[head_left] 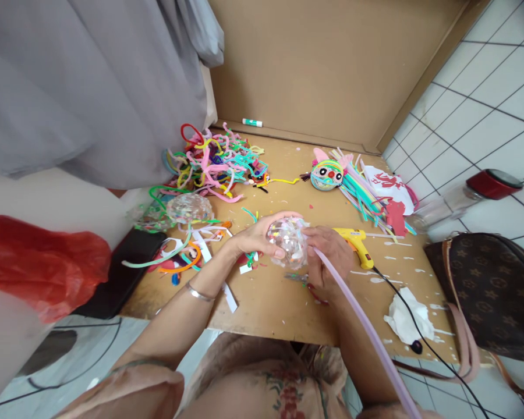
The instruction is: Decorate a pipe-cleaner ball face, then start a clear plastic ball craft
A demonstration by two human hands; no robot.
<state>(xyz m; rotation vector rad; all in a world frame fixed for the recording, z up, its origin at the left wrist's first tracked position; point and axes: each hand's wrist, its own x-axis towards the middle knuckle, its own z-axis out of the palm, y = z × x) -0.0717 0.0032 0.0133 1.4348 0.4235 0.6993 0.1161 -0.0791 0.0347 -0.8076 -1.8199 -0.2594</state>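
Observation:
My left hand point(262, 235) is wrapped around a clear, lumpy plastic ball point(286, 241) above the middle of the table. At the ball's right side, my right hand point(329, 256) pinches a long lilac pipe cleaner point(353, 302), whose free length runs down toward me past my right forearm. Whether its tip touches the ball is hidden by my fingers. Just beyond my right hand lies a yellow glue gun point(356, 244). Scissors point(297, 277) with a red handle lie partly hidden under my right hand.
Tangled pipe cleaners point(218, 163) pile at the back left, near another clear ball point(190, 208). A decorated ball point(327, 174) with eyes and straight pipe cleaners point(358, 192) lie at the back right. A black cord point(402, 297), crumpled tissue point(409, 316) and brown bag point(484, 291) occupy the right.

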